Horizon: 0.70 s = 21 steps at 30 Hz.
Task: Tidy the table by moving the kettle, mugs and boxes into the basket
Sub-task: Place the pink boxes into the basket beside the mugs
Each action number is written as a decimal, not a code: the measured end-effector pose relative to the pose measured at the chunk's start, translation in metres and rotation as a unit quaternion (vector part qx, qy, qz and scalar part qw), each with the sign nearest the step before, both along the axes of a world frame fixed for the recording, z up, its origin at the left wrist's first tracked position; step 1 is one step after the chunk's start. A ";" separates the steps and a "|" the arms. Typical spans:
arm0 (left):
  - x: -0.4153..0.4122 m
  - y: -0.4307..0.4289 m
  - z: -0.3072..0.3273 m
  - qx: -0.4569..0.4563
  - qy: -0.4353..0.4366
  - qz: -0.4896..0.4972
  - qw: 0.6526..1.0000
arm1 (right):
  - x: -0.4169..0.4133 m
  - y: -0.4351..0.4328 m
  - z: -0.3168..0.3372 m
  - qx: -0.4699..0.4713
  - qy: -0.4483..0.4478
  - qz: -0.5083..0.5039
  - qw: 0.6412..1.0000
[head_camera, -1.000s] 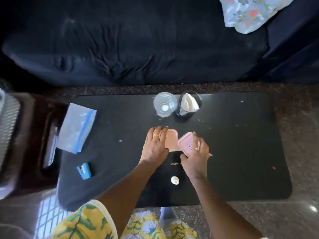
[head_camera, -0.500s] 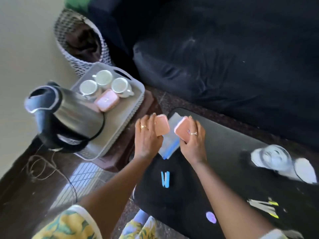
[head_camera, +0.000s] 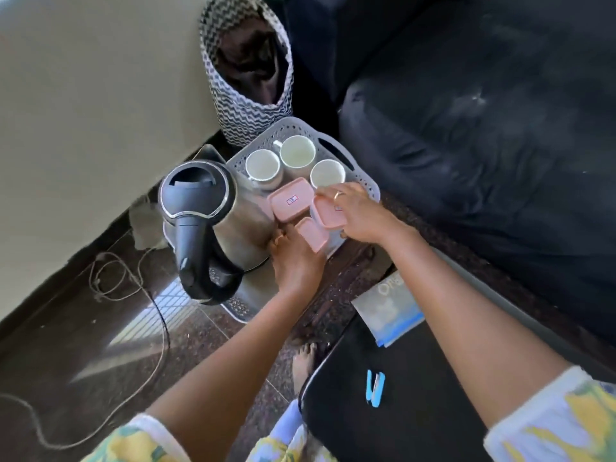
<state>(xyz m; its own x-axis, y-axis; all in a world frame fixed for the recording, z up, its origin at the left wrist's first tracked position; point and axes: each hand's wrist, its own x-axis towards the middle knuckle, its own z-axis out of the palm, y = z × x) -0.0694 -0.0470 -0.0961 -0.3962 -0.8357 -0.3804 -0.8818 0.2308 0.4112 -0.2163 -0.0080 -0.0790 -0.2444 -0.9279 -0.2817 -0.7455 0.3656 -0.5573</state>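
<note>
Pink boxes (head_camera: 311, 234) in hands, against basket (head_camera: 366, 187) edge.

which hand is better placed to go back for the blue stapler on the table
Probably the right hand. Its arm already stretches across the black table, passing close above the blue stapler, so it need only draw back. The left hand sits further away, by the kettle, beyond the table's edge.

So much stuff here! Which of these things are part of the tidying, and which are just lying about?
Part of the job:
grey basket
kettle
three white mugs
three pink boxes
left hand, at the small box
right hand, on another box

Just lying about:
zip bag
blue stapler
patterned bin
loose cord
</note>
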 end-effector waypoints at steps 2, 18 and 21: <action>-0.004 -0.006 -0.002 0.029 -0.022 -0.009 0.999 | 0.002 -0.010 0.001 0.027 -0.019 0.025 0.999; -0.008 -0.011 -0.006 -0.010 -0.155 -0.117 0.981 | 0.009 -0.038 0.006 0.159 0.272 0.117 0.942; -0.008 -0.011 -0.007 0.014 -0.135 -0.102 0.986 | 0.012 -0.038 0.005 0.201 0.214 0.093 0.951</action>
